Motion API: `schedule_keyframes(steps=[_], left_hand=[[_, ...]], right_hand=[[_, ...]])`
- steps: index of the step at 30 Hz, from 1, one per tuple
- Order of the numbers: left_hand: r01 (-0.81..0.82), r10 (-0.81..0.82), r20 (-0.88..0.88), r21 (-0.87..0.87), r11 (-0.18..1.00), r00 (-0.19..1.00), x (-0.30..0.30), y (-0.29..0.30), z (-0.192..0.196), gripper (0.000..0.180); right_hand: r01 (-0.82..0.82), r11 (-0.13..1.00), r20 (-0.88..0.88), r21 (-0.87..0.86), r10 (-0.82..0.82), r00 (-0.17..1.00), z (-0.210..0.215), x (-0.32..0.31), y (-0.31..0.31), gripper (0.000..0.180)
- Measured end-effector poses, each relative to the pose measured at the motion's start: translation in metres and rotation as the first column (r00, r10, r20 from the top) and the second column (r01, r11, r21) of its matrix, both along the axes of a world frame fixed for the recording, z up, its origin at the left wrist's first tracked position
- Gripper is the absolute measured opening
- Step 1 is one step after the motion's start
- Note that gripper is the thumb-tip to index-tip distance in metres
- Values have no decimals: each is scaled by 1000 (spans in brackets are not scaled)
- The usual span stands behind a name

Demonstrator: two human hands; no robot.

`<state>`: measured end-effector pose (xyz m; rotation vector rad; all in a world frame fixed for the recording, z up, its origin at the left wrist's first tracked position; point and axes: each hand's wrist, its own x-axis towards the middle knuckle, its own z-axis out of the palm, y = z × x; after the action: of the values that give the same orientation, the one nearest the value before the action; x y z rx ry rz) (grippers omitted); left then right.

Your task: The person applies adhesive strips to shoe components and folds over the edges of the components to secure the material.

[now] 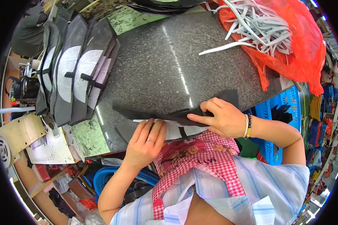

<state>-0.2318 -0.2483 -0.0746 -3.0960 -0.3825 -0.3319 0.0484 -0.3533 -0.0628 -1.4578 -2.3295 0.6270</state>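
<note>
At the near edge of the dark speckled table, a black fabric piece (pixel 150 114) with a pale grey panel (pixel 195 130) and a short black strap lies in front of me. My left hand (pixel 147 139), wearing a ring, has its fingers bent over the piece's left part; the thumb is hidden. A bit of white strip (pixel 139 120) shows beside those fingertips. My right hand (pixel 222 117), with bracelets at the wrist, is closed on the black upper layer, its index finger pointing left along it. The black layer stands partly raised from the pale panel.
Several similar black and grey pieces (pixel 69 71) are stacked at the left. White strips (pixel 259 26) heap on a red plastic bag (pixel 302 48) at the far right. Blue baskets (pixel 267 138) stand below the table, right and left. A beige machine part (pixel 22 131) sits at the left.
</note>
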Motion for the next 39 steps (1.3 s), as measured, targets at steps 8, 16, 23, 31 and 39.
schedule_keyframes(steps=[8,16,23,31,39], left_hand=[[-200,194,198,10,980,961,-10,-20,-17,45],[-338,407,236,-283,898,883,-22,-24,-27,63],[-269,392,240,-419,867,888,-28,-18,-14,68],[-397,456,169,-294,869,874,-21,-27,-23,63],[-405,481,-15,-560,723,877,-25,-2,29,51]], right_hand=[[256,936,-384,-240,-334,861,6,-78,39,47],[252,959,-382,-128,-283,880,6,-87,50,30],[249,951,-354,-184,-300,886,13,-88,55,28],[219,970,-363,-104,-242,900,8,-93,49,29],[5,973,1,232,-6,1000,-11,-102,28,47]])
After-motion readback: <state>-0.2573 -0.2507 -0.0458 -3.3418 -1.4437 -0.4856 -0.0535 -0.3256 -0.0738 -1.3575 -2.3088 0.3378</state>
